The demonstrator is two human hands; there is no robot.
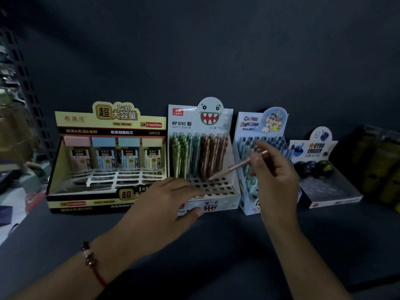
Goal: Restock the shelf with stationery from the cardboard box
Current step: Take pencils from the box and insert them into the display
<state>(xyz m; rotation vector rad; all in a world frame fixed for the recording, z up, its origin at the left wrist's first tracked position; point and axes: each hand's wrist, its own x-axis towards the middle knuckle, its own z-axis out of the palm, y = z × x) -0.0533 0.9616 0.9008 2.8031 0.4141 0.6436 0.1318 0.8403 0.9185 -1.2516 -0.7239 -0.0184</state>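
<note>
A white monster-face pencil display box (pixel 218 118) stands on the dark shelf (pixel 216 245), its back rows filled with green and brown mechanical pencils (pixel 199 154) and its front holes bare. My right hand (pixel 275 178) pinches a pink-brown pencil (pixel 236 166), tilted with its tip down over the holes near the brown pencils. My left hand (pixel 166 204) holds the front left corner of that box, thumb on its front face. No cardboard box is in view.
A yellow lead-refill display (pixel 108 126) stands to the left, with refill boxes in its back row. To the right stand a cartoon pencil box (pixel 259 124) and a gyro eraser tray (pixel 324 187). Dark packages (pixel 381 161) lie at far right.
</note>
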